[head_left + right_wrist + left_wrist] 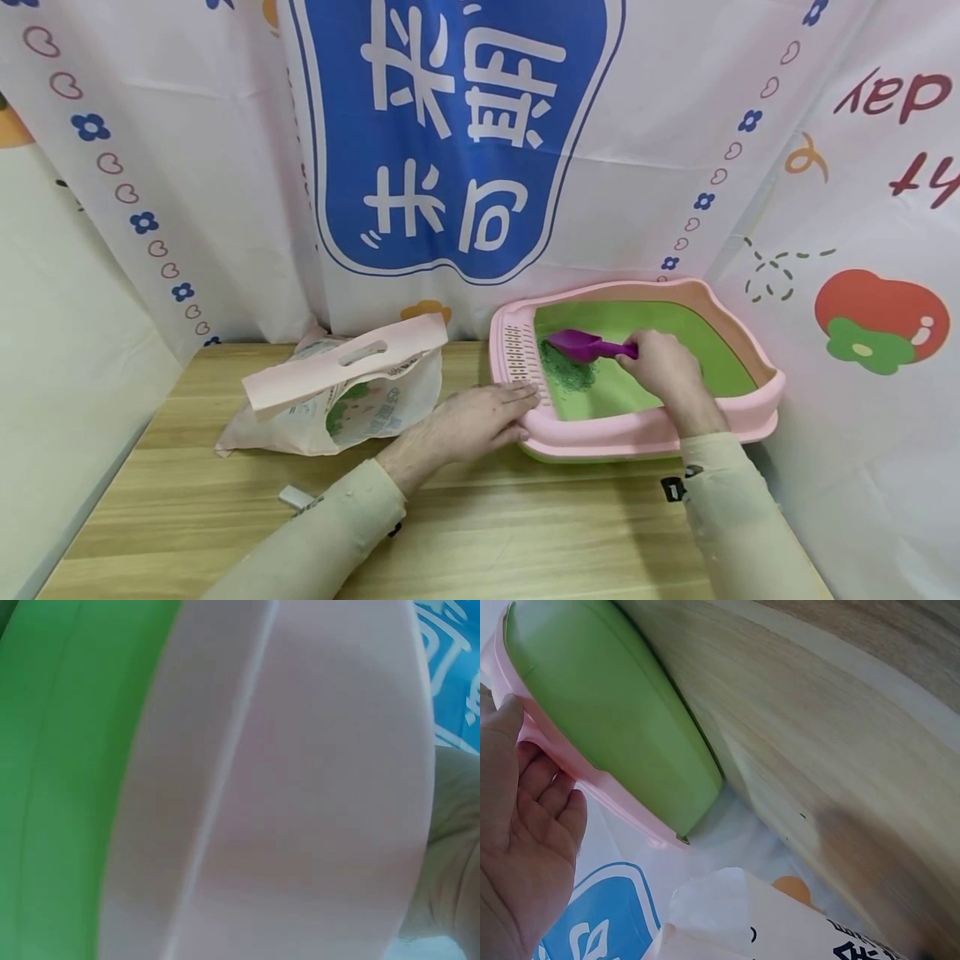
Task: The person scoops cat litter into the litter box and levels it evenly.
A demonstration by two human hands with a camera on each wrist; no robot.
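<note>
A pink-rimmed green litter box (600,435) stands at the right of the table. My right hand (666,363) reaches over its near rim and grips the handle of a purple scoop (577,344). The scoop's blade lies against dark green granules (572,377) heaped at the box's left inner side. In the right wrist view the pink rim (322,780) covers the scoop and most of the hand. My left hand (480,419) rests on the rim's near-left corner, fingers laid over the slotted part. The left wrist view shows its palm (525,832) and thumb at the pink edge.
Left of the box, an open bag (300,429) with a cut-out handle strip lies on the wooden table (480,533). A small white object (296,497) sits beside my left sleeve. Printed cloth (225,167) hangs behind, and more of it lines the right side.
</note>
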